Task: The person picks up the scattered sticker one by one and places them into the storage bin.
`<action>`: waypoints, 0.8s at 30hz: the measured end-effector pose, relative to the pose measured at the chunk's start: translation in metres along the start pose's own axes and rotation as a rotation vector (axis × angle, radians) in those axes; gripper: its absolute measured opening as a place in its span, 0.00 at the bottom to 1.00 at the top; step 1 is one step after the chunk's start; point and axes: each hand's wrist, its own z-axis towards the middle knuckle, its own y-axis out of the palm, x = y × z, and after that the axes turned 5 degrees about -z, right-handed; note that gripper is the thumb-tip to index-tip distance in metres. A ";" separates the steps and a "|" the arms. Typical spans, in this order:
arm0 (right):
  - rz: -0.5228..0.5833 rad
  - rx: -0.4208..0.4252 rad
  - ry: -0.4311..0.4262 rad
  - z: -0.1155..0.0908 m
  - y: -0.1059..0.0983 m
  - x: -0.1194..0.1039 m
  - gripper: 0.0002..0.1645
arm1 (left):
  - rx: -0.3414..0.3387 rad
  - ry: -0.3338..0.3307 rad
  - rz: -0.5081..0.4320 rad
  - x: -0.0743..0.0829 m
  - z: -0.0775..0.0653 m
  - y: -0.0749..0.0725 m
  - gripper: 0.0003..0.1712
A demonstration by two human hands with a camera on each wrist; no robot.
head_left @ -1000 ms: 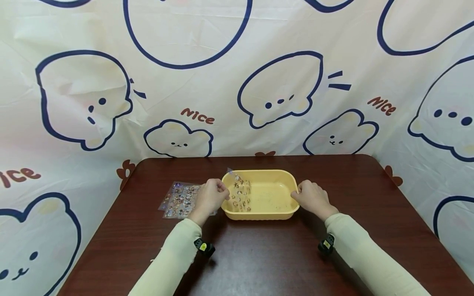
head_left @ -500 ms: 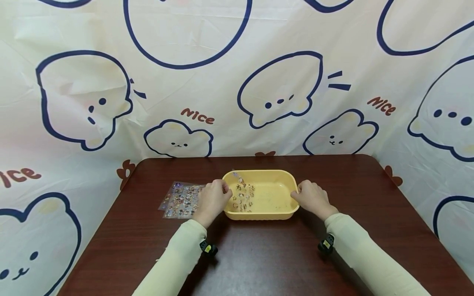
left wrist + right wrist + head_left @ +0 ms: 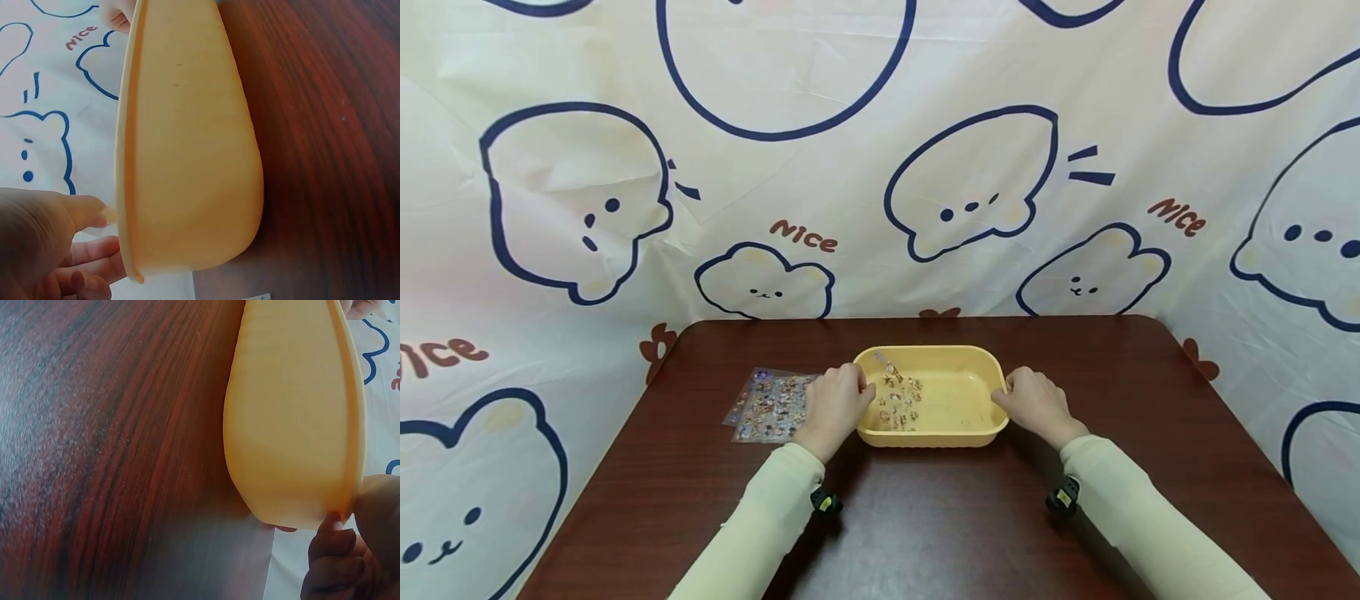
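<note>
A yellow plastic tray (image 3: 958,392) with rounded corners stands on the table between both hands. At its right end my right hand (image 3: 1036,405) grips the rim, thumb above and fingers curled under, as the right wrist view shows. My left hand (image 3: 835,407) is at the left end of the rim. Its thumb and fingers pinch the edge of a clear sticker sheet (image 3: 900,404) with small printed figures, which lies inside the left part of the tray. In the left wrist view the tray wall (image 3: 187,144) hides most of this sheet.
Left of the tray, partly behind the left hand, several similar clear sticker sheets (image 3: 771,408) lie overlapped on the dark wooden table (image 3: 940,525). A white cloth (image 3: 850,175) with blue bear outlines hangs behind the table's far edge.
My left hand has moved slightly right toward the tray, and the sheet it pinches has shifted right and down inside it. My right hand has stayed on the rim.
</note>
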 end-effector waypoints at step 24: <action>0.006 0.001 0.007 -0.001 -0.001 -0.001 0.22 | 0.036 -0.043 -0.027 -0.002 -0.005 -0.015 0.16</action>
